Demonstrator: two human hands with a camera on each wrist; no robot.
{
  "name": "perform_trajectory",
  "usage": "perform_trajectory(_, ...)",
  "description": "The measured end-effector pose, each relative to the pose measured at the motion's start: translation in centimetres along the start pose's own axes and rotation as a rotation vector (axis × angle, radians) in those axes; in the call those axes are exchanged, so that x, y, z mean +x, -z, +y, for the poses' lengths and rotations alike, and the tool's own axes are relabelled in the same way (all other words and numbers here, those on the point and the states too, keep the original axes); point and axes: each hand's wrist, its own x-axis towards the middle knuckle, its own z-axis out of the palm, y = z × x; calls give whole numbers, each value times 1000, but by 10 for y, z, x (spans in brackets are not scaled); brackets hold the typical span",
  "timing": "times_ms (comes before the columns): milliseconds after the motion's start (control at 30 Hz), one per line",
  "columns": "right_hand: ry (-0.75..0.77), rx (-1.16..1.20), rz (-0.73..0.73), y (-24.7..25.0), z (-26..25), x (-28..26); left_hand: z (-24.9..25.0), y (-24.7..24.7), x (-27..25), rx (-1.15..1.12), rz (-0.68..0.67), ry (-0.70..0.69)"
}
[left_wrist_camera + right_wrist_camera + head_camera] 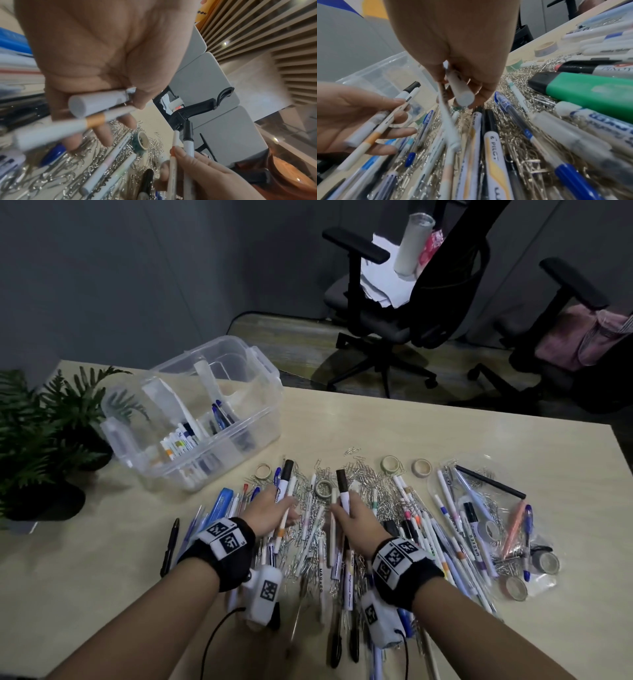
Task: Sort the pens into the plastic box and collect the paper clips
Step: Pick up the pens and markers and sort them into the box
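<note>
A wide pile of pens (pixel 421 529) and silver paper clips (pixel 363 477) covers the table in front of me. My left hand (pixel 270 510) holds a black-capped white marker (pixel 285 479) together with a thin white pen with an orange band (pixel 92 119). My right hand (pixel 356 517) grips another black-capped white marker (pixel 343 489) and a thin white pen (pixel 448 119). Both hands hover just above the pile, side by side. The clear plastic box (pixel 191 412) stands at the back left, with markers and blue pens in its compartments.
Potted plants (pixel 44 426) stand on the table's left side. Tape rolls (pixel 421 468) lie among the clips, and a clear pouch (pixel 496 508) with more pens lies at the right. A green highlighter (pixel 590 92) lies by my right hand. Office chairs (pixel 404 302) stand beyond the table.
</note>
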Motion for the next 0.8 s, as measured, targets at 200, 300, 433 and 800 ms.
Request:
perform_trajectory(200, 26, 207, -28, 9, -17, -21, 1, -2, -15, -163, -84, -9)
perform_trajectory(300, 86, 107, -2, 11, -23, -25, 1, 3, -20, -175, -140, -40)
perform_trajectory(433, 108, 156, -68, 13, -40, -33, 13, 11, -34, -246, -131, -98)
perform_trajectory(800, 330, 75, -55, 11, -122, -11, 53, 74, -79, -260, 246, -409)
